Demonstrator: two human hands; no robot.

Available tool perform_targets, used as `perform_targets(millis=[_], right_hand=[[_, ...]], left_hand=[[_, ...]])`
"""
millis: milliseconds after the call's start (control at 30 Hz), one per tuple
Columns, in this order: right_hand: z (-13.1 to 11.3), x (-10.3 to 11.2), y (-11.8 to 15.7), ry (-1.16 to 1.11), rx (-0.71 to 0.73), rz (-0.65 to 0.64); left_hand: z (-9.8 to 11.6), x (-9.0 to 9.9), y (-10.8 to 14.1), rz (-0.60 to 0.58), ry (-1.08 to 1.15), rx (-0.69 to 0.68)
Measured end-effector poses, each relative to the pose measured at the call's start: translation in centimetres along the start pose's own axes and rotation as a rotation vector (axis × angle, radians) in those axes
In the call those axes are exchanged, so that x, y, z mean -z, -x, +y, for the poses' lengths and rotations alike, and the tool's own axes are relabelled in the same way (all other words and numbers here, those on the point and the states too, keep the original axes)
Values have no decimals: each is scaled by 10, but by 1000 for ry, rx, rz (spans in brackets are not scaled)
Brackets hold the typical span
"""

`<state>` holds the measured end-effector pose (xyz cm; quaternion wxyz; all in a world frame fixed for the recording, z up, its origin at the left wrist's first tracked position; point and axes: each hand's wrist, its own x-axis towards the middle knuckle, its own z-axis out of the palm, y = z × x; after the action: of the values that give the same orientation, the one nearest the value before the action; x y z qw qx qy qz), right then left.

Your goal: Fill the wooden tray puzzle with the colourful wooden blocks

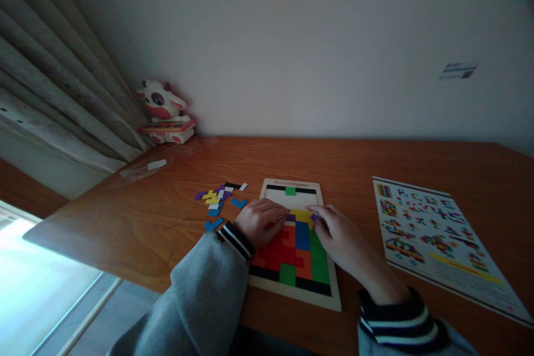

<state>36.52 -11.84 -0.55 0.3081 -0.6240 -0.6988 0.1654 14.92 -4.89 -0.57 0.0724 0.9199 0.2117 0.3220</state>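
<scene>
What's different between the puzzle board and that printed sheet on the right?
The puzzle board is a pale-framed tray filled partly with coloured pieces; the printed sheet only pictures small coloured shapes.
The puzzle board has the left hand and right hand over it; the printed sheet lies untouched.
Both lie flat on the table.

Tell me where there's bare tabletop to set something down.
Free: the tabletop between the puzzle board and the printed sheet, beyond the right hand; also the strip between the board's far edge and the wall. Crowded: the board, with fitted pieces, the left hand and the right; and the patch to its left, scattered with loose pieces.
</scene>
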Motion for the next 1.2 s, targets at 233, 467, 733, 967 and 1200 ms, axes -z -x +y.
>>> perform_targets(millis=[233, 467, 733, 967, 1200], right_hand=[[-8, 9, -3, -94, -33, 60], [-17, 4, -3, -306, -6, 49], [-16, 3, -3, -227, 10, 64], [-14, 8, -3, -188, -19, 86], [-11, 8, -2, -182, -4, 109]], left_hand=[[-3, 4, 3, 116, -63, 102], [3, 0, 4, 7, -53, -50], [-22, 24, 19, 20, -300, 182], [-56, 52, 45, -157, -418, 503], [-54, 46, 44, -152, -487, 544]])
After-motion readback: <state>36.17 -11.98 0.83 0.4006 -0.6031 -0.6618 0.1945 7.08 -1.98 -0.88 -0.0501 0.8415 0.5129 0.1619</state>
